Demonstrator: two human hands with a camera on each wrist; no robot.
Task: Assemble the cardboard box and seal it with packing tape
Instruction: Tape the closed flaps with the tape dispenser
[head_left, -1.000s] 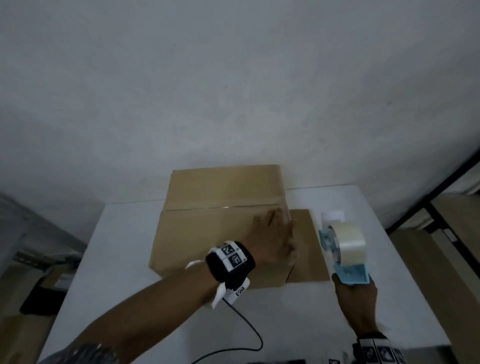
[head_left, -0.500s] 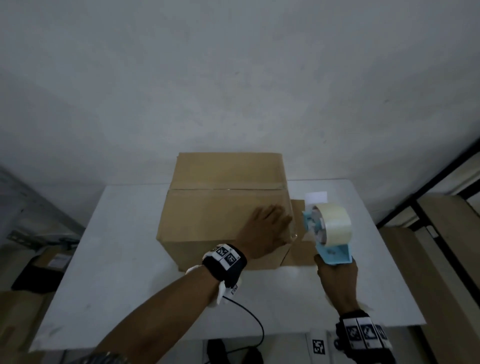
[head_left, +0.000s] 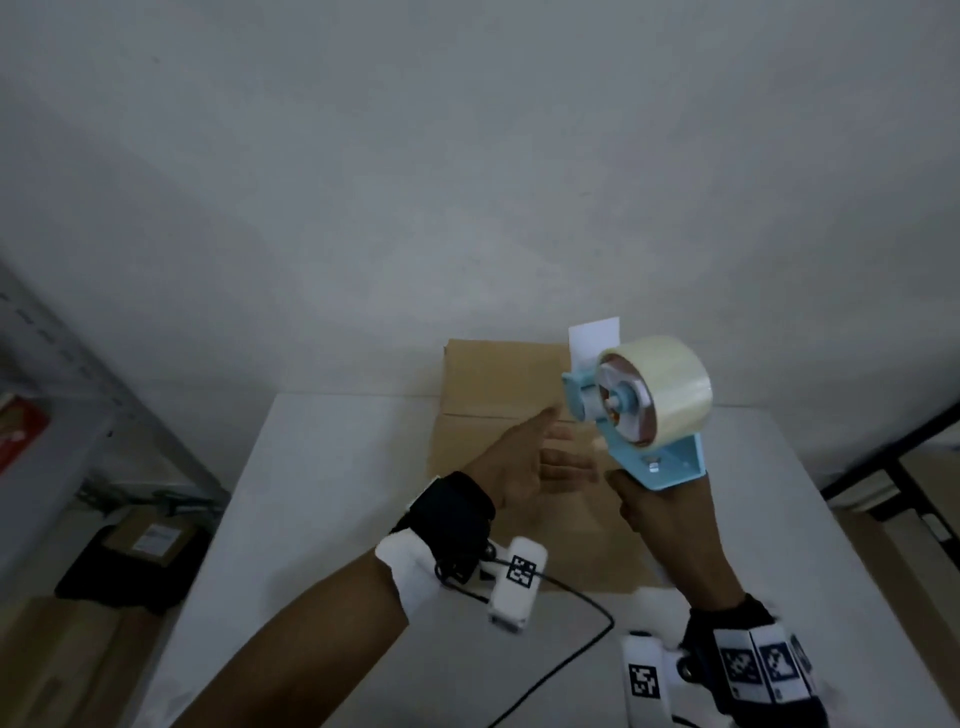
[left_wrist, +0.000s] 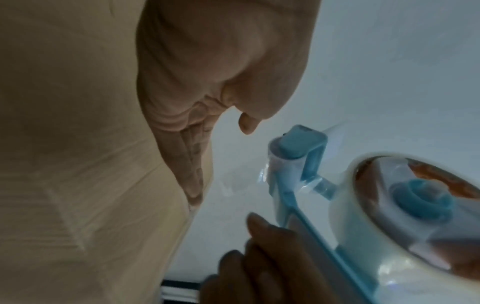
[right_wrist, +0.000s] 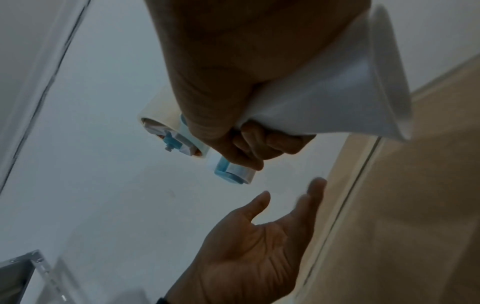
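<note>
A brown cardboard box (head_left: 493, 379) stands closed on the white table (head_left: 322, 493), with a seam running across its top. My right hand (head_left: 649, 509) grips the handle of a blue tape dispenser (head_left: 644, 405) carrying a roll of clear tape, held in the air over the box's right part. In the right wrist view the fingers curl round the white handle (right_wrist: 324, 98). My left hand (head_left: 574, 441) hovers open just left of the dispenser, palm turned toward it and fingers straight, clear of the box (left_wrist: 78, 164). It holds nothing. The hand (right_wrist: 254, 246) also shows open below the dispenser's roller (right_wrist: 233, 170).
A grey metal shelf (head_left: 78, 389) stands left of the table, with a small labelled carton (head_left: 150, 538) on the floor beneath it. A black cable (head_left: 571, 649) trails over the table's near edge. A black frame (head_left: 883, 452) and cardboard sheets sit to the right.
My right hand has lifted the dispenser from beside the box's right side up above the box. My left hand has come off the box top and turned palm toward the dispenser.
</note>
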